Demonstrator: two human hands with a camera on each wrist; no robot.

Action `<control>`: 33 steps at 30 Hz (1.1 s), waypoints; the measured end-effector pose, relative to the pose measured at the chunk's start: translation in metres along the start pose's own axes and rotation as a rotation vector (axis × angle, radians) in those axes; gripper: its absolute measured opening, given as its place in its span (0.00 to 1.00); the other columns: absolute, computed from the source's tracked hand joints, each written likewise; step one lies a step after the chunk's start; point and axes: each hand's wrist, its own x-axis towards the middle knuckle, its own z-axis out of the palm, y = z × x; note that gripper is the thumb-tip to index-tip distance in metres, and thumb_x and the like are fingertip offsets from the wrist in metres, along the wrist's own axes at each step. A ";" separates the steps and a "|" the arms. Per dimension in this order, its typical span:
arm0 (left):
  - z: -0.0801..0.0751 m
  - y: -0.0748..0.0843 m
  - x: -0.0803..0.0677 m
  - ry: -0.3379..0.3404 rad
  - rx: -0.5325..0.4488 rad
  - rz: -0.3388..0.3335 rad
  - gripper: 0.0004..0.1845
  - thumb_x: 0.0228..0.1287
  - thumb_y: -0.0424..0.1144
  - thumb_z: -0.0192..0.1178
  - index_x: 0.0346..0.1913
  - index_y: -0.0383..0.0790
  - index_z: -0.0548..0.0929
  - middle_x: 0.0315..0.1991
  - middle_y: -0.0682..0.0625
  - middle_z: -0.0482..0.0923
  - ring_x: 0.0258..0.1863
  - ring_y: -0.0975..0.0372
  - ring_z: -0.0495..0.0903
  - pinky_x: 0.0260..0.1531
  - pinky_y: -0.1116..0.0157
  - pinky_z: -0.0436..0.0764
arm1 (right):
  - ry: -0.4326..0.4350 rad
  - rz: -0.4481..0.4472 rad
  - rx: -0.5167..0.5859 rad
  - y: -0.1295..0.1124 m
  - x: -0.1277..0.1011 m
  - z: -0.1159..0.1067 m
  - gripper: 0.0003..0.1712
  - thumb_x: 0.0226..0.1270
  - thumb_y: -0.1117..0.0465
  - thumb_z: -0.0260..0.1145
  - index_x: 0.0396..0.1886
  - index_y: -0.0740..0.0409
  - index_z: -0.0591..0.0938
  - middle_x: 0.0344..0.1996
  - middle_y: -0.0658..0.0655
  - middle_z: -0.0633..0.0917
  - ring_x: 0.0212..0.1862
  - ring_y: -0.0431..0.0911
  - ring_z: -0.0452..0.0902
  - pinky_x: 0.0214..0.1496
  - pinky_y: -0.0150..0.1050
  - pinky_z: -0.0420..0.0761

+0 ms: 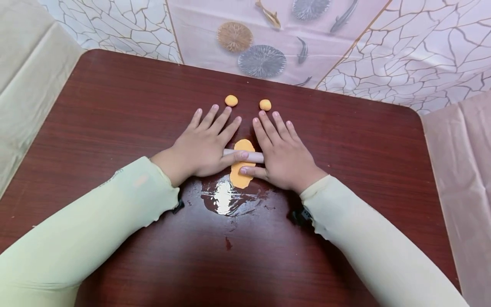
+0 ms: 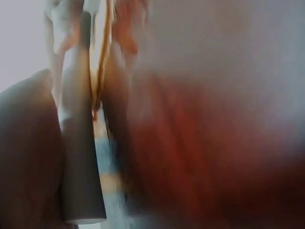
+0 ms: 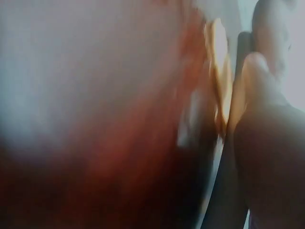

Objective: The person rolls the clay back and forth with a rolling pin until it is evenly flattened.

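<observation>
Head view: the pale rod [image 1: 255, 157] lies crosswise on the flattened orange sheet [image 1: 241, 181] at the centre of the frame. The sheet is longer up and down the frame than across, with a slightly uneven edge, and rests on the dark red-brown table [image 1: 356, 170].

Hand state: the left hand [image 1: 199, 147], left of centre, and the right hand [image 1: 289, 160], right of centre, both lie palm down over the rod's ends, fingers extended and spread. Neither grips. The left thumb crosses the rod; the right thumb lies over the sheet below it.

Recommended practice for the rolling step, as judged from this layout:
1. Apply equal pressure through both palms; unequal load would probably leave one side thinner.
2. Keep the rod level across the sheet and let it turn freely.
3. Lift the thumbs clear of the sheet, since a thumb tip could dent it.
4. Turn the sheet between strokes if an even, round outline is wanted.
5. Keep the fingertips away from the two orange balls [image 1: 231, 100] [image 1: 265, 105] just beyond them, upper centre.

Markings: a faint grey mark on the left sleeve [image 1: 115, 230], at the sleeve's upper edge, resembles printing but cannot be read. No brand or label is legible in any view.
</observation>
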 end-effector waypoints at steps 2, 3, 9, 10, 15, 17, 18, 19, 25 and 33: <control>-0.002 -0.004 0.007 0.013 -0.004 -0.016 0.53 0.67 0.84 0.19 0.87 0.57 0.39 0.87 0.48 0.30 0.86 0.45 0.29 0.81 0.38 0.30 | 0.007 0.005 -0.001 0.005 0.007 0.000 0.69 0.60 0.09 0.35 0.87 0.48 0.34 0.86 0.51 0.30 0.86 0.54 0.21 0.86 0.62 0.42; -0.003 -0.005 0.010 0.016 -0.003 -0.025 0.52 0.67 0.83 0.18 0.87 0.57 0.39 0.87 0.49 0.29 0.86 0.46 0.28 0.81 0.38 0.29 | 0.008 0.009 0.004 0.007 0.011 0.000 0.69 0.60 0.09 0.35 0.86 0.47 0.33 0.86 0.51 0.29 0.86 0.54 0.20 0.86 0.62 0.42; -0.005 -0.013 0.025 0.028 -0.023 -0.083 0.48 0.69 0.80 0.13 0.86 0.61 0.34 0.87 0.49 0.26 0.86 0.46 0.24 0.80 0.37 0.26 | 0.005 0.073 0.079 0.017 0.027 -0.002 0.65 0.63 0.11 0.35 0.86 0.44 0.32 0.86 0.50 0.30 0.86 0.55 0.19 0.86 0.61 0.39; -0.006 -0.014 0.027 0.030 -0.027 -0.093 0.47 0.70 0.79 0.13 0.86 0.61 0.33 0.87 0.48 0.25 0.86 0.46 0.23 0.80 0.37 0.25 | 0.005 0.086 0.097 0.019 0.030 -0.003 0.64 0.64 0.11 0.35 0.86 0.44 0.32 0.86 0.50 0.30 0.86 0.55 0.20 0.86 0.62 0.38; -0.010 -0.016 0.036 0.031 -0.018 -0.140 0.46 0.71 0.77 0.11 0.85 0.61 0.30 0.86 0.47 0.22 0.85 0.46 0.20 0.79 0.37 0.23 | -0.002 0.148 0.170 0.028 0.042 -0.005 0.61 0.67 0.13 0.33 0.86 0.41 0.31 0.85 0.49 0.29 0.86 0.55 0.19 0.86 0.62 0.36; -0.012 -0.016 0.039 0.028 -0.016 -0.156 0.45 0.71 0.77 0.12 0.85 0.61 0.30 0.86 0.47 0.21 0.84 0.46 0.19 0.79 0.37 0.22 | -0.005 0.170 0.193 0.032 0.046 -0.005 0.59 0.68 0.14 0.32 0.86 0.40 0.30 0.85 0.49 0.28 0.86 0.55 0.17 0.86 0.62 0.36; -0.013 -0.016 0.041 0.024 -0.015 -0.166 0.45 0.72 0.76 0.12 0.85 0.61 0.29 0.86 0.47 0.20 0.84 0.46 0.18 0.79 0.37 0.22 | -0.007 0.179 0.202 0.033 0.048 -0.005 0.59 0.68 0.14 0.32 0.85 0.39 0.29 0.85 0.48 0.27 0.85 0.54 0.17 0.86 0.62 0.35; -0.014 -0.016 0.043 0.022 -0.012 -0.177 0.44 0.72 0.76 0.12 0.85 0.61 0.28 0.86 0.47 0.19 0.84 0.45 0.18 0.78 0.37 0.22 | -0.007 0.188 0.206 0.034 0.049 -0.006 0.59 0.67 0.14 0.31 0.85 0.38 0.28 0.85 0.48 0.27 0.85 0.54 0.16 0.86 0.61 0.35; -0.014 -0.018 0.047 0.000 -0.012 -0.205 0.42 0.74 0.74 0.14 0.84 0.61 0.26 0.85 0.48 0.17 0.83 0.45 0.16 0.78 0.36 0.22 | -0.045 0.178 0.188 0.034 0.051 -0.005 0.58 0.67 0.13 0.30 0.85 0.38 0.29 0.85 0.48 0.28 0.86 0.54 0.17 0.87 0.60 0.35; -0.006 -0.014 0.030 0.009 -0.016 -0.099 0.43 0.74 0.75 0.15 0.86 0.61 0.33 0.86 0.49 0.23 0.85 0.47 0.20 0.80 0.37 0.25 | -0.003 0.062 0.104 0.022 0.026 -0.001 0.61 0.68 0.14 0.33 0.86 0.45 0.33 0.86 0.51 0.31 0.87 0.57 0.24 0.86 0.60 0.43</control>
